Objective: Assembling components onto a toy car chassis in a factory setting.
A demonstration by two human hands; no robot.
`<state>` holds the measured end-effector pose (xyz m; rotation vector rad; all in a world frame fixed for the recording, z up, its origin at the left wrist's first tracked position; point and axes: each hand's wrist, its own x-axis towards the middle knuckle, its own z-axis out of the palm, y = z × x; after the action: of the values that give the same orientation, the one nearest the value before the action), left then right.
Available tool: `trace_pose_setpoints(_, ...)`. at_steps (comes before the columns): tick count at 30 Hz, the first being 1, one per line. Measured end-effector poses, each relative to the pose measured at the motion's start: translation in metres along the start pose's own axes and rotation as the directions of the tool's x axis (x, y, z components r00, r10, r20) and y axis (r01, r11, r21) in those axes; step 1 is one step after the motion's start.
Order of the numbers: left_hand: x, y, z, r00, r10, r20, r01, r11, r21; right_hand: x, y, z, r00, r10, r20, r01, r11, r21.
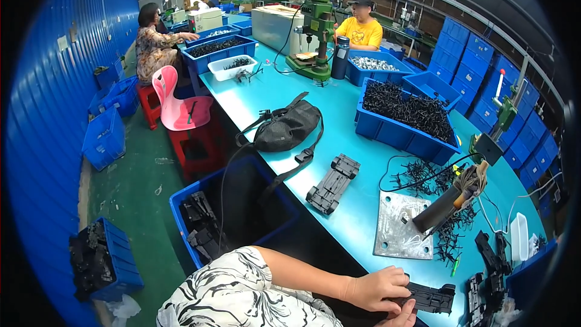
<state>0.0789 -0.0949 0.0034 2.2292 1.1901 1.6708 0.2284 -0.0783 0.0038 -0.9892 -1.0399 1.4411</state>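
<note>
A long black moulded plastic part, like a toy car chassis [433, 298], lies at the table's near edge. My left hand [378, 287] is closed over its left end, fingers bent down onto it. Below it, my right hand [400, 316] shows only thumb and fingers at the lower edge, pressed against the same end; the rest is cut off. Just beyond sits a metal plate [393, 230] with corner holes, carrying a dark cylindrical tool [439, 207] with cord wound on it. Thin black plastic pieces [455, 230] are scattered beside the plate. A similar black chassis [334, 183] rests farther left.
A blue bin of black pieces [396, 136] and a black bag [287, 126] are on the table. A green drill press [318, 30] stands farther back. More black parts [493, 263] lie at right. Below left is a blue crate [181, 206]. Two people sit farther off.
</note>
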Motion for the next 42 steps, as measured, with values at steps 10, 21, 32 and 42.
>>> trace_pose_setpoints(10,0.0,-0.012,-0.028,0.937,-0.336,0.095,0.349,0.887,-0.302,0.007,0.002,0.009,0.992,0.101,0.082,-0.104,0.994,0.029)
trace_pose_setpoints(21,-0.007,-0.028,-0.038,0.521,-0.776,0.355,0.732,0.192,-0.654,0.024,0.014,0.01,0.963,0.194,0.188,-0.212,0.974,0.083)
trace_pose_setpoints(32,0.0,-0.048,-0.046,0.379,-0.805,0.457,0.713,-0.061,-0.699,0.054,0.008,0.012,0.87,0.314,0.38,-0.395,0.905,0.157)
trace_pose_setpoints(42,0.016,-0.065,-0.038,0.346,-0.834,0.429,0.654,-0.113,-0.748,0.087,0.015,0.016,0.853,0.344,0.393,-0.431,0.888,0.158)
